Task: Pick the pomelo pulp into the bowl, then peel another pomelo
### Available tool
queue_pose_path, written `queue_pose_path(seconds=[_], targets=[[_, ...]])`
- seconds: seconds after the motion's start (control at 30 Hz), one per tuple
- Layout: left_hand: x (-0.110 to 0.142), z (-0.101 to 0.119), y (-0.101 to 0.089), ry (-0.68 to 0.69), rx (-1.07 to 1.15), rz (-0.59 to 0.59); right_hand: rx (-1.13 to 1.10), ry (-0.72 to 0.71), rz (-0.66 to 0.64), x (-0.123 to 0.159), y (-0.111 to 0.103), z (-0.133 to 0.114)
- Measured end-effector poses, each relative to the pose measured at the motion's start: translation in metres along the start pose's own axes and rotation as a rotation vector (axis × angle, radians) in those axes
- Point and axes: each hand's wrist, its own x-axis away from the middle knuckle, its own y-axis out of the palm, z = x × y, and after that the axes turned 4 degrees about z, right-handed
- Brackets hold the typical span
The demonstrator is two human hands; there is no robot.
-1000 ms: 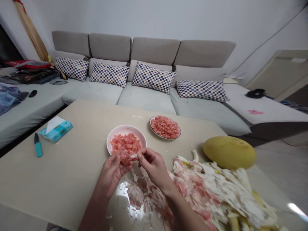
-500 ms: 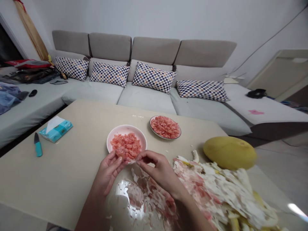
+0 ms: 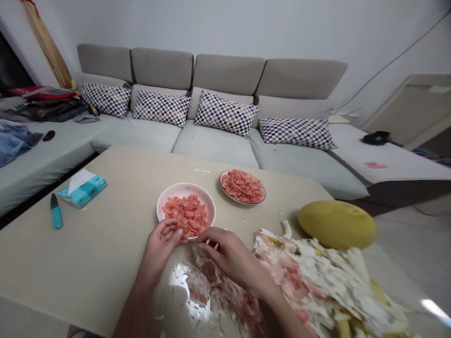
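A white bowl (image 3: 162, 196) of peeled pink pomelo flesh (image 3: 192, 212) stands in front of me. At its near left rim is my left hand (image 3: 162, 244), fingers curled and thumb pressed in on a piece of pomelo flesh that blends with the bowl's contents. My right hand (image 3: 229, 256) is just right of it, below the near rim, with thumb and forefinger pinched together; whatever is between those tips is too small to make out. Beneath the hands, torn membrane scraps (image 3: 232, 291) lie on the glossy tabletop (image 3: 88, 253).
A dark-rimmed plate (image 3: 243, 187) heaped with pomelo flesh stands behind the bowl. To the right are a whole yellow pomelo (image 3: 336, 224) and a large pile of peel and membrane (image 3: 331, 277). A teal-handled knife (image 3: 56, 213) and a tissue pack (image 3: 82, 190) lie at left. The sofa (image 3: 214, 141) borders the table's far side.
The pomelo piece between my hands has gone lower toward the bowl and shows less. White membrane seen earlier at my right fingertips is no longer distinct. My right hand has shifted slightly down.
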Motion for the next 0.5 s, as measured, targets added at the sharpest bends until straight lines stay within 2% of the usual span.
queue_pose_path(seconds=[0.07,0.23,0.4,0.5], targets=[[0.000,0.002,0.001,0.021,-0.035,-0.013,-0.013,0.043,0.017,-0.001,0.001,0.000],[0.002,0.009,0.003,0.052,-0.078,-0.071,-0.172,0.038,0.207,-0.008,0.011,0.002],[-0.002,0.016,0.004,0.100,-0.122,-0.190,-0.318,0.038,0.176,-0.025,0.017,0.000],[-0.011,0.018,0.006,0.114,-0.093,-0.193,-0.385,0.070,0.144,-0.037,0.016,0.000]])
